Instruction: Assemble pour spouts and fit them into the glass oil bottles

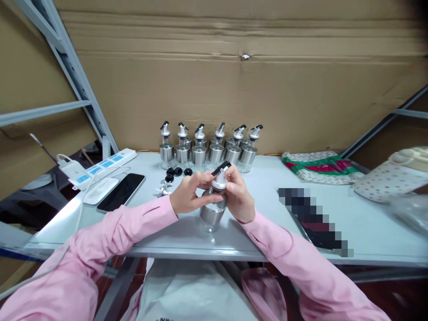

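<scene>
A glass oil bottle (211, 216) with a steel band stands near the table's front edge, tilted slightly. Its silver pour spout (220, 180) has a black flip lid (221, 168) and sits at the bottle's mouth. My left hand (191, 195) closes around the bottle's neck from the left, thumb across the front. From the right, my right hand (240, 196) pinches the spout. Behind them stand several similar bottles (199, 155) in rows, spouts on top. Small black stoppers (178, 171) and whitish spout pieces (163, 189) lie left of my left hand.
At the left are a power strip (107, 166) with a plugged-in charger, a white cable and a phone (122, 192). A patterned cloth (321, 166), a dotted container (391, 176) and a blurred-out dark item (310, 220) are at the right. Cardboard (250, 98) walls the back.
</scene>
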`<state>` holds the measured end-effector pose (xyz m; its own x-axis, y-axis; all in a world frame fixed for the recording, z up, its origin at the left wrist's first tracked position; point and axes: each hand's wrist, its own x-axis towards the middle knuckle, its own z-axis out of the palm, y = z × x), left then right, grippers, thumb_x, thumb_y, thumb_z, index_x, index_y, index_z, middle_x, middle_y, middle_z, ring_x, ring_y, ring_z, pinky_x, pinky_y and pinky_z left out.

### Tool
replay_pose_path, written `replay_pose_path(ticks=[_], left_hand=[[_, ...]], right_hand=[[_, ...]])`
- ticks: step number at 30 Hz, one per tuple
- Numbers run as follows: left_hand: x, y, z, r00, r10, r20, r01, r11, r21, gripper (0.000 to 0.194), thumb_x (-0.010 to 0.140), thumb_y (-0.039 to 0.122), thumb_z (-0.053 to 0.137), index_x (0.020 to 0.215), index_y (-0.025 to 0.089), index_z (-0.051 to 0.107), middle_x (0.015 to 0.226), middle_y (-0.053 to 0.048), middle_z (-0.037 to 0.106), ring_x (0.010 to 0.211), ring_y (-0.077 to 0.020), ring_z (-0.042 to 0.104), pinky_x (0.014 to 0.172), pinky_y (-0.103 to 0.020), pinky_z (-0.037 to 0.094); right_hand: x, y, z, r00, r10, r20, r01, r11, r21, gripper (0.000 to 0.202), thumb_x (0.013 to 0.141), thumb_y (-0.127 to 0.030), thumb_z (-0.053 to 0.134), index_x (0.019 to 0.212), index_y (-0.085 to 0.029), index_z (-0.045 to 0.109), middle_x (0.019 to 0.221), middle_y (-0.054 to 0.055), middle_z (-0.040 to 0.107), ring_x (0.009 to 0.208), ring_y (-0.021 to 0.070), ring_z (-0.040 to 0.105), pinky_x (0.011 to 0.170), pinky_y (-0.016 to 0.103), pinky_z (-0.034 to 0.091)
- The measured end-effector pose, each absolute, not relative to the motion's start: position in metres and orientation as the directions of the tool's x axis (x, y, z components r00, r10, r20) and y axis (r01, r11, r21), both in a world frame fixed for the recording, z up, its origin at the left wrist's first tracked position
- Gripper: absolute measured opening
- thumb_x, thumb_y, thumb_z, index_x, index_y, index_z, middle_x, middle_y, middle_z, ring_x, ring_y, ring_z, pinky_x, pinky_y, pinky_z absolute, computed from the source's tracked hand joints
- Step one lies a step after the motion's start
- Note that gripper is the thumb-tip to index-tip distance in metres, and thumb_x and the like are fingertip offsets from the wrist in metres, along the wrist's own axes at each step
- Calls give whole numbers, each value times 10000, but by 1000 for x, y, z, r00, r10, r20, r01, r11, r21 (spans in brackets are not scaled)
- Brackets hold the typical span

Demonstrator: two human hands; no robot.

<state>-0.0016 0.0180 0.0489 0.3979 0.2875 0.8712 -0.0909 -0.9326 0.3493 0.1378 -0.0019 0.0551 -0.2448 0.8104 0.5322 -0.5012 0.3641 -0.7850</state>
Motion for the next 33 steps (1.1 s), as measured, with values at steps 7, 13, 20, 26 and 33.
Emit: replay_pose_path(ticks=[7,13,20,26,33], left_hand=[[0,17,51,357,230,905,-70,-960,272,303,788,226,614,1048,215,459,1078,-44,644,755,-109,680,660,-197,558],[0,15,52,310,168,936,31,-985,167,231,792,252,613,1002,201,530,1023,-63,676,825,-142,677,692,-210,544],[0,14,48,307,219,926,35,-975,219,187,803,263,596,978,219,548,952,-33,691,818,-147,675,689,-239,546],[-4,18,61,339,493,801,-54,-840,540,203,818,284,580,954,200,455,838,-16,675,746,-148,679,647,-254,546],[-54,78,126,-211,484,849,-137,-875,465,294,831,421,532,959,247,332,720,43,613,635,-102,633,652,-253,524]], right_hand=[[138,2,51,-218,811,543,-496,386,-777,205,641,-347,592,719,-220,452,660,-34,498,595,133,424,587,262,318],[138,4,49,-201,800,565,-461,431,-775,239,624,-392,625,709,-227,474,657,-27,489,612,144,443,600,274,348],[141,5,46,-174,800,574,-363,489,-793,310,632,-489,626,712,-235,467,671,-14,515,614,168,503,644,337,423],[148,12,54,-208,734,646,-299,582,-757,266,768,-467,516,897,-239,562,1015,53,601,949,226,561,779,383,450],[162,30,65,118,795,595,-338,596,-729,250,799,-413,477,971,-234,504,942,34,588,778,155,589,646,298,469]])
